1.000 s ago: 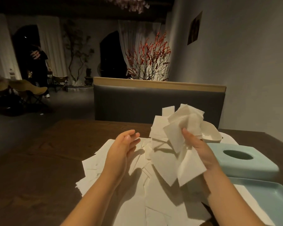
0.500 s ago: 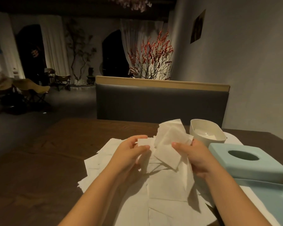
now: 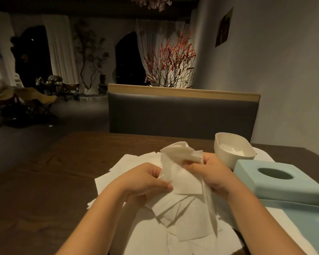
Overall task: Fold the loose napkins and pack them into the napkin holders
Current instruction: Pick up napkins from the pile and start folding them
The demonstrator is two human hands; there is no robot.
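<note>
A bunch of white napkins (image 3: 180,173) hangs just above the table between both hands. My left hand (image 3: 144,183) pinches its lower left edge, and my right hand (image 3: 210,173) grips its crumpled upper right part. Below them a loose pile of flat white napkins (image 3: 188,230) covers the dark wooden table (image 3: 44,190). To the right stands a white oval holder base (image 3: 232,151), open on top. In front of it lies a pale blue holder lid (image 3: 276,181) with an oval slot.
A pale blue tray (image 3: 309,221) lies at the right front corner, with white paper on its near part. Behind the table stands a grey upholstered bench back (image 3: 182,115) with a wooden top rail. The wall runs close along the right side.
My right hand has brought the napkin bunch down from chest height to just above the pile. My left hand, open before, has closed on the bunch's left edge.
</note>
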